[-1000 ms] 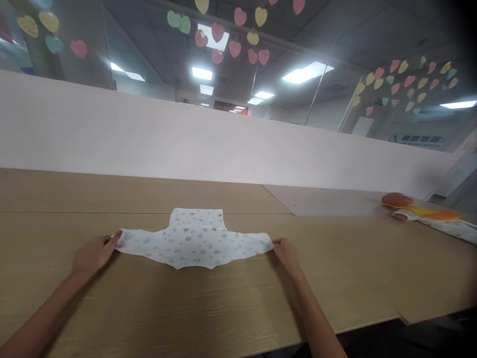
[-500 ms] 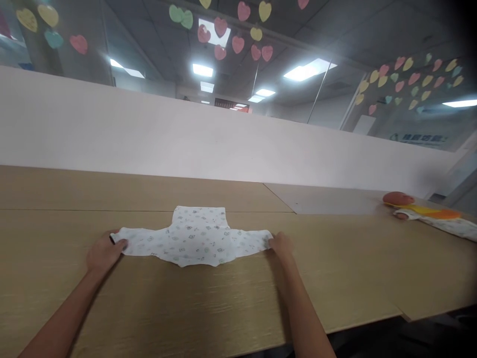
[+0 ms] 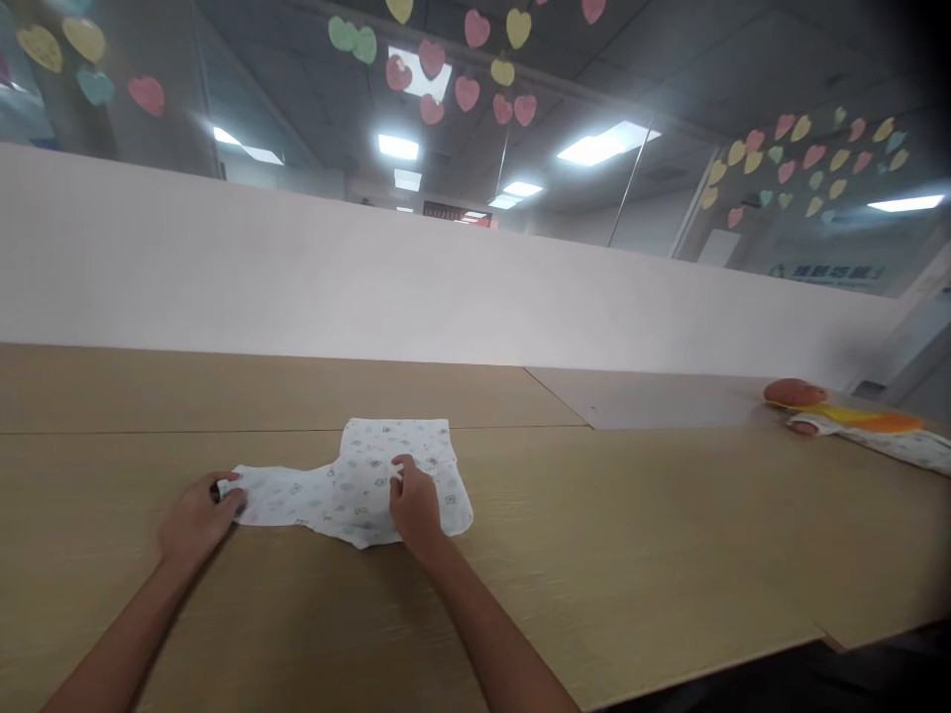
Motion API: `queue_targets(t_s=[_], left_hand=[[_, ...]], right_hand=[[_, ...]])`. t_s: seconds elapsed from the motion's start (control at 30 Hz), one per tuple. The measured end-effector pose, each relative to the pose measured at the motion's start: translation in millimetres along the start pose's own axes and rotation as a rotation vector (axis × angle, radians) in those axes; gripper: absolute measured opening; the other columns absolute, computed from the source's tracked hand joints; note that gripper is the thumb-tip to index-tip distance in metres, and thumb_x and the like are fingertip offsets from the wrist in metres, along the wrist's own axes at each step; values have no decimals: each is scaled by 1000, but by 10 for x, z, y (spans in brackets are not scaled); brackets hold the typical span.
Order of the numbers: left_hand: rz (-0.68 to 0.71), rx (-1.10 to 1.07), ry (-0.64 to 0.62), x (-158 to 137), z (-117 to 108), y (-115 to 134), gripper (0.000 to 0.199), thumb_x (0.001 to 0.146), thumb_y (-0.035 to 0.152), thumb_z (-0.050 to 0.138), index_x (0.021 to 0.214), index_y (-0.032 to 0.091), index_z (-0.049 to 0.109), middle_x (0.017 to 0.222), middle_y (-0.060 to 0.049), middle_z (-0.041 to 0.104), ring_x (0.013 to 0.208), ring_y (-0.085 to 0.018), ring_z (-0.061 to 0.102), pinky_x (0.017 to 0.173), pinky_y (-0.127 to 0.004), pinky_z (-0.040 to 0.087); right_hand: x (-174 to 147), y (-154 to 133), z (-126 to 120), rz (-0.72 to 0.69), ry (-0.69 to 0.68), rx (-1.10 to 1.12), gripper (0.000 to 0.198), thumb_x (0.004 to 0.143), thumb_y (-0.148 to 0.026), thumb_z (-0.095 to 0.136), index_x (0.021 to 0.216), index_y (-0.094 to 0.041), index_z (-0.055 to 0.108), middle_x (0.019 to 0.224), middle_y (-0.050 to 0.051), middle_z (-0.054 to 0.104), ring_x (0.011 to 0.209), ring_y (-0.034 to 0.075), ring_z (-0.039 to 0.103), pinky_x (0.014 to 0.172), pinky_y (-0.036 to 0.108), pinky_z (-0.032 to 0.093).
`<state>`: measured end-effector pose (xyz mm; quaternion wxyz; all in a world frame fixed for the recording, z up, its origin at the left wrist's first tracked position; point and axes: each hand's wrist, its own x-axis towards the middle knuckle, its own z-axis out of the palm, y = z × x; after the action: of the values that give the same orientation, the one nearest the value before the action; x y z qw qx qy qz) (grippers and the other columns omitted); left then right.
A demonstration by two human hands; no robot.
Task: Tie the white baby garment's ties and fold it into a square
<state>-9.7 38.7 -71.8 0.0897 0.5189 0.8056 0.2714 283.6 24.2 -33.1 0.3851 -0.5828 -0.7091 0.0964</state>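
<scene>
A white baby shirt (image 3: 371, 505) with a small grey-green print lies flat on the wooden table. One of its sleeves (image 3: 278, 495) stretches out to the left, and my left hand (image 3: 197, 515) pinches the end of it between thumb and fingers. The right sleeve is folded inward across the body of the shirt. My right hand (image 3: 417, 503) is over the middle of the shirt, fingers curled closed on the cuff of that folded sleeve and partly covering it.
On the table (image 3: 631, 535) at the far right lies a brown, rounded, doll-like head (image 3: 794, 392) with a yellow-orange cloth (image 3: 869, 416) and white printed fabric (image 3: 906, 448). A low white wall (image 3: 371, 287) runs along the back, with glass bearing heart-shaped notes above it.
My right hand has moved left, folding the right sleeve in over the shirt's body. The left hand stays at the left cuff.
</scene>
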Motion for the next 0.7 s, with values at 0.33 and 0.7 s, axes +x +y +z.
queue_targets(t_s=[0.33, 0.7], left_hand=[[-5, 27, -27, 24, 5, 10, 43, 77, 45, 39, 109, 23, 58, 99, -12, 65, 86, -32, 61, 64, -38, 45], [37, 44, -14, 34, 43, -21, 42, 79, 43, 39, 109, 21, 57, 92, -12, 65, 80, -29, 61, 60, -35, 43]], right_hand=[[-21, 75, 18, 146, -10, 433, 26, 78, -13, 42, 99, -19, 54, 73, -2, 60, 49, 9, 58, 54, 21, 45], [-40, 74, 81, 91, -47, 428, 24, 75, -13, 47, 96, -20, 55, 71, -1, 62, 53, 11, 59, 53, 22, 46]])
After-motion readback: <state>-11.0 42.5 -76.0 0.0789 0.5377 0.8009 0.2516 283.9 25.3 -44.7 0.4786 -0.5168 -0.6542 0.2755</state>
